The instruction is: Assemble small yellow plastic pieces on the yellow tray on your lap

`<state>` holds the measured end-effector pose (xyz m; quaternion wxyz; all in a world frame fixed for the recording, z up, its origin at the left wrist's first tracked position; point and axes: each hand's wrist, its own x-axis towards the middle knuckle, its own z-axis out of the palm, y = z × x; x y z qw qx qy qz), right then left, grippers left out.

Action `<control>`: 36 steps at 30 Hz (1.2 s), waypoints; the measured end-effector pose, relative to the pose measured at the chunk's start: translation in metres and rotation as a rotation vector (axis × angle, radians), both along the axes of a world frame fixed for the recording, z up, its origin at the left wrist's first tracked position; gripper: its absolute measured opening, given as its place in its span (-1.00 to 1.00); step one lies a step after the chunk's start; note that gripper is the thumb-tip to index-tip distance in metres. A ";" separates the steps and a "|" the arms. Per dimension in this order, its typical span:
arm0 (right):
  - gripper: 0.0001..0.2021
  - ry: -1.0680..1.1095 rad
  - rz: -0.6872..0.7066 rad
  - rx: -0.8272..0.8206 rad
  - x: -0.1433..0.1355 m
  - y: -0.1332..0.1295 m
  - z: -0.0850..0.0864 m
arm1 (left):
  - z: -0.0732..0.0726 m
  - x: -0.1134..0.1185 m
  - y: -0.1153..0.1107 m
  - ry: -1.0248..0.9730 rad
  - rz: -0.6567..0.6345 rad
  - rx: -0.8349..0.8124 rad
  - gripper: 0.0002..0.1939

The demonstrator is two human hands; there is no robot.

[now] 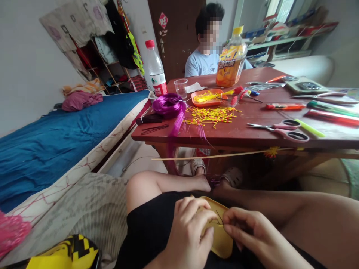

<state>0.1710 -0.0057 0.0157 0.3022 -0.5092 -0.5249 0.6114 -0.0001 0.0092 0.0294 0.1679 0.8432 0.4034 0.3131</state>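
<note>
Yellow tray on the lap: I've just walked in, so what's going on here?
The person's left hand curls over the yellow tray on the lap; what it grips is unclear. The right hand pinches a thin dark strand above that tray. On the table ahead lie purple threads, a pile of yellow stems and scissors. Another person is beyond it.

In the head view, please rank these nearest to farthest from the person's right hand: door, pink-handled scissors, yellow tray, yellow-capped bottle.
1. Yellow tray: on the lap, beside the right hand.
2. Pink-handled scissors: near the table's front edge.
3. Yellow-capped bottle: far side of the table.
4. Door: behind the table.
</note>
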 end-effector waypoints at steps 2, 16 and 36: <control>-0.66 0.125 -0.009 -0.100 -0.002 0.000 -0.004 | -0.004 0.002 -0.001 -0.028 -0.017 -0.003 -0.78; -0.55 0.374 -0.100 -0.296 -0.008 0.004 -0.015 | -0.011 0.008 0.003 -0.082 0.039 -0.054 -0.83; -0.69 0.564 -0.120 -0.401 -0.008 -0.003 -0.019 | -0.001 0.007 0.004 -0.020 -0.025 -0.078 -0.85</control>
